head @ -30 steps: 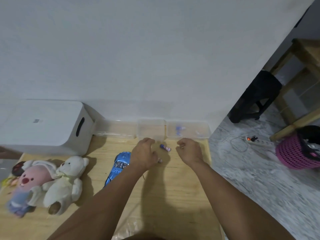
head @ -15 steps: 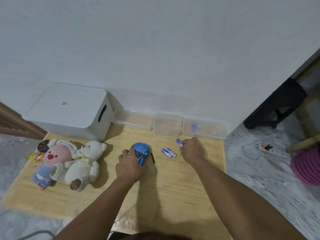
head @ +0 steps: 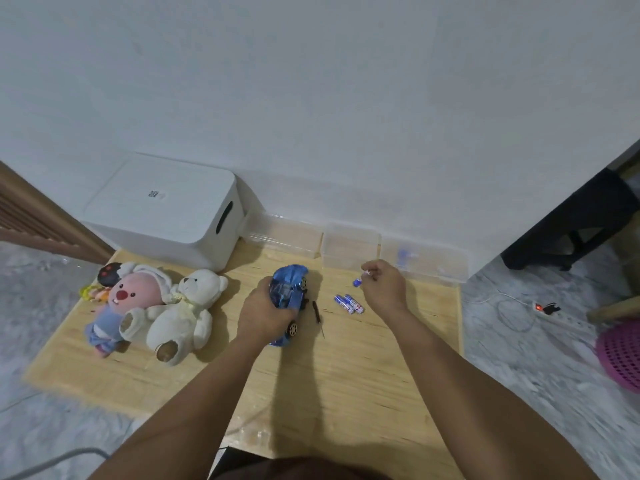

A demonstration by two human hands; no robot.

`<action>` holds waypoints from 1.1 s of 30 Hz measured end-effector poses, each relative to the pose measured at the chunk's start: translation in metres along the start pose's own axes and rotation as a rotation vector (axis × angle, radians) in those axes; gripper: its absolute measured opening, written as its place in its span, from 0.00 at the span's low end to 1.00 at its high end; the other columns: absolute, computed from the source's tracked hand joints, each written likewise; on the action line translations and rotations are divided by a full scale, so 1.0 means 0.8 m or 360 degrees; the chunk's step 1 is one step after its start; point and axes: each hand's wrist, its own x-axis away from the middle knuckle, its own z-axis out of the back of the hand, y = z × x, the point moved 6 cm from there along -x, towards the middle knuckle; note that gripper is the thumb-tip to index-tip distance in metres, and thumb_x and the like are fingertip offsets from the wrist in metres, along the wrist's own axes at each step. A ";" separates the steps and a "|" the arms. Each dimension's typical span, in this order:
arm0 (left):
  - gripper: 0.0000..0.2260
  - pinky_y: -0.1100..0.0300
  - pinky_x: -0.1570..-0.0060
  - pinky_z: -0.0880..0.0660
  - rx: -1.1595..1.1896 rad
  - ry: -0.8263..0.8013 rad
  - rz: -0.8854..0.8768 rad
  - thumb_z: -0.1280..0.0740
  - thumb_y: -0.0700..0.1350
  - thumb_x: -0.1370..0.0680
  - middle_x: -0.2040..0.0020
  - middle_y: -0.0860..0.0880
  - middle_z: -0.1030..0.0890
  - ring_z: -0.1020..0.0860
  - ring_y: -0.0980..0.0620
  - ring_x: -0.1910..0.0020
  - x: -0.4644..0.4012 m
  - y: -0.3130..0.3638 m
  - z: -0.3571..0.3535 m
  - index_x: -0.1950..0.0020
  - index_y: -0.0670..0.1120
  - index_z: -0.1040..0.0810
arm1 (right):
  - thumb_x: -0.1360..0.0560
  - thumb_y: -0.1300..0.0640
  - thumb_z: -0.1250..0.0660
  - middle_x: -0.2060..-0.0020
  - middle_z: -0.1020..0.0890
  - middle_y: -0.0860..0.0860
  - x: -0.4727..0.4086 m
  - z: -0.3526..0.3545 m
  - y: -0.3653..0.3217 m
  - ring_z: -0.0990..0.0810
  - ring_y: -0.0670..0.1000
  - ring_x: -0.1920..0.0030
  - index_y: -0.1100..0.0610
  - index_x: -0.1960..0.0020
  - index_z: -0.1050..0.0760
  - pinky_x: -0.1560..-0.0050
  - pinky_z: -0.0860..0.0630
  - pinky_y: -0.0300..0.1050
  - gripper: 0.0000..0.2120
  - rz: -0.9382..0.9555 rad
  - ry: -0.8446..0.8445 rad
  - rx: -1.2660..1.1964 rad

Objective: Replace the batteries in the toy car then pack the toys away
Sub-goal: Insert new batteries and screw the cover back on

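Wall: plain white wall (head: 311,98), filling the view from 9 to 2 o'clock.
Floor: grey marbled floor (head: 519,358), with a pale wooden board (head: 363,375) laid on it at centre.
Furniture: black stool (head: 568,223) at 3 o'clock, brown slatted wooden panel (head: 31,220) at 9 o'clock.
Cabling: white power strip (head: 557,315) at 4 o'clock, its switch glowing red.
Light: soft, even, faint shadows.

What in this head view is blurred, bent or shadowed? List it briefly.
Head view: wide-angle lens bows the wall's base and the wooden board; soft overall, so labels on the two lying batteries are unreadable; the battery pinched by the right hand is smeared; the left hand gripping the toy car casts a soft shadow toward the camera; no harsh glare.
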 end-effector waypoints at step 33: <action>0.25 0.42 0.46 0.21 0.1506 -0.0927 -0.0090 0.43 0.65 0.21 0.45 0.38 0.17 0.18 0.39 0.48 -0.029 0.117 0.086 0.40 0.48 0.18 | 0.31 0.55 0.27 0.64 0.17 0.45 0.088 -0.037 -0.202 0.18 0.48 0.58 0.51 0.65 0.20 0.53 0.19 0.48 0.05 0.0213 0.0522 -0.0475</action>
